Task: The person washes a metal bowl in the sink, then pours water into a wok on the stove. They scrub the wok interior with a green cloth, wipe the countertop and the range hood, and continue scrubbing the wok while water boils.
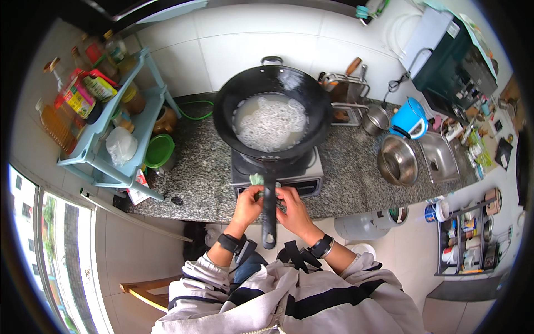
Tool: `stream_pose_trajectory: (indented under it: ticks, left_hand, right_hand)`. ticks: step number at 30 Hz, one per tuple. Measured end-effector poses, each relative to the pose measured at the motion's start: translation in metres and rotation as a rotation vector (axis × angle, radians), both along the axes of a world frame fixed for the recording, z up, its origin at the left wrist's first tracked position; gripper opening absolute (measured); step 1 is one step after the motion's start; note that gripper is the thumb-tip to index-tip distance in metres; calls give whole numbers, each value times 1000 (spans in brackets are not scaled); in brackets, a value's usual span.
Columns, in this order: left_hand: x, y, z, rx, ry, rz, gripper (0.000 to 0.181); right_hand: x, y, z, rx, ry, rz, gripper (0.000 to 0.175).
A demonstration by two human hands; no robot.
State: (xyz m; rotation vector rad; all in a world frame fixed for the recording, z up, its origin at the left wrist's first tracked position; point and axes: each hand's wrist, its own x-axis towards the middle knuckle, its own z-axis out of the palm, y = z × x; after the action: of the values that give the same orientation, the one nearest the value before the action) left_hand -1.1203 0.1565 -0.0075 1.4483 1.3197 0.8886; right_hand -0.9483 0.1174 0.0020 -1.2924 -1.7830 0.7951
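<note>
A black wok [227, 129] sits on the gas stove [311, 169], with cloudy, foamy liquid [271, 121] in it. Its long black handle [270, 217] points towards me, between my hands. My left hand [249, 204] is left of the handle, its fingers closed on a crumpled pale green cloth [256, 180] at the stove's front. To the right of the handle is my right hand [293, 208], its fingers bent at the stove's front panel. The handle partly hides both sets of fingertips, so the right hand's contact cannot be made out.
On the left stands a light blue shelf [146, 121] with several bottles, beside a green-lidded container [159, 150]. To the right are a utensil rack [344, 89], a small steel pot [375, 120], a blue kettle [409, 117], a steel basin [398, 160] and a sink [440, 158].
</note>
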Motion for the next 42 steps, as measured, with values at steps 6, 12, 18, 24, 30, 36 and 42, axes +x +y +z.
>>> stream_pose_trajectory:
  ticks: [6,12,18,24,30,36,42]
  left_hand:
    - [31,-27,0,-209,-707,-252,38]
    - [4,2,-21,-115,-411,42,18]
    - [-20,34,-46,303,-8,75,21]
    - [-20,29,-35,525,434,88,25]
    - [-34,22,-48,545,566,278,31]
    - [-53,-3,-85,361,-73,727,41]
    - [-14,-46,-63,75,229,885,23]
  right_hand:
    - [25,0,7,132,161,-92,34]
    - [48,39,17,395,-86,-144,33]
    - [89,76,1,332,-351,-287,25]
    - [105,107,-6,186,-252,-428,22]
    - [130,154,-9,25,-42,-335,23]
    - [155,172,-13,-98,-92,-144,21]
    - [174,208,-35,-59,79,-256,22]
